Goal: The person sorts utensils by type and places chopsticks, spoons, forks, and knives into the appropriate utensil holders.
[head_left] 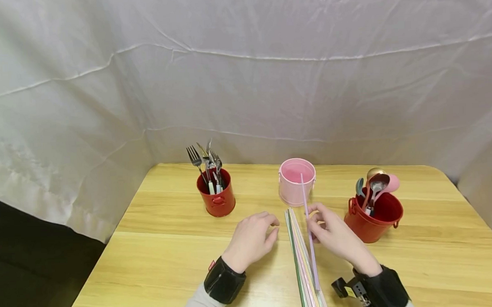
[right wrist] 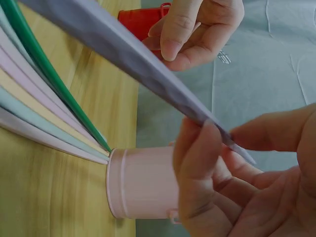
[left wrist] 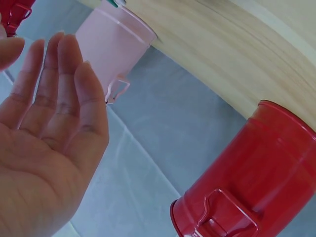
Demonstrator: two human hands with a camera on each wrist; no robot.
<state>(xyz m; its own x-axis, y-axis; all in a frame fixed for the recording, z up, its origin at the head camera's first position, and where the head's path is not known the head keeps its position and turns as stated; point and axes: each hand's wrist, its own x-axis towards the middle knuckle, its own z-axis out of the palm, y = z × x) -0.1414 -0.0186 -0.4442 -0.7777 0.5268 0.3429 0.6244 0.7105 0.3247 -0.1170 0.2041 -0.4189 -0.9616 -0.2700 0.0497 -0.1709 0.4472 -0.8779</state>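
Note:
My right hand [head_left: 334, 234] pinches a long thin purple stick [head_left: 312, 255] between thumb and fingers, as the right wrist view also shows. The stick slants over the table, its far tip overlapping the pink bucket [head_left: 291, 192] in the head view. Beside it lies a bundle of long sticks [head_left: 302, 264] in green, pink, white and pale yellow, fanned slightly toward the near edge. My left hand [head_left: 250, 237] hovers just left of the bundle, holding nothing. Its fingers are loosely bent in the head view, with the palm [left wrist: 44, 153] bare in the left wrist view.
A red bucket of forks and other cutlery [head_left: 219, 204] stands at the back left. Another red bucket [head_left: 364, 226], right of my right hand, holds spoons and ladles [head_left: 378, 185]. Pale cloth [head_left: 268, 94] hangs behind the wooden table [head_left: 160, 260].

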